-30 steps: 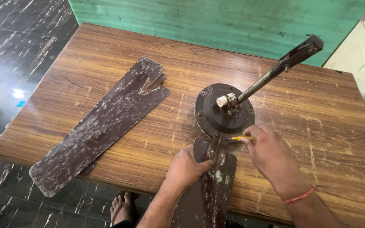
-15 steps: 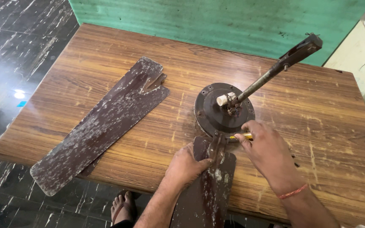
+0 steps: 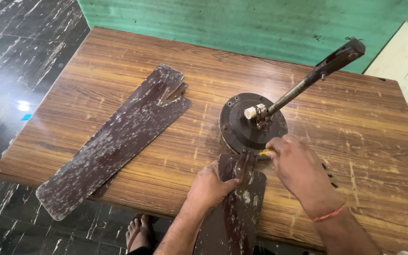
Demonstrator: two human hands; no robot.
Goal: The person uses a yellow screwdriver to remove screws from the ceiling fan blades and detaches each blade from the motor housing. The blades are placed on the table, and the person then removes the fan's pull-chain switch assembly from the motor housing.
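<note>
- Near the table's front edge, right of centre, the round dark fan motor lies flat, its down rod slanting up toward the far right corner.
- One fan blade is bolted to the motor's near side by its bracket and overhangs the front edge.
- The left hand presses flat on this blade, fingers together, thumb on the bracket, seemingly to steady it.
- The right hand closes its fingertips around a yellow-handled tool, its tip at the bracket where blade meets motor.
- Two loose blades lie stacked toward the left edge, well apart, out of the hands' way.
</note>
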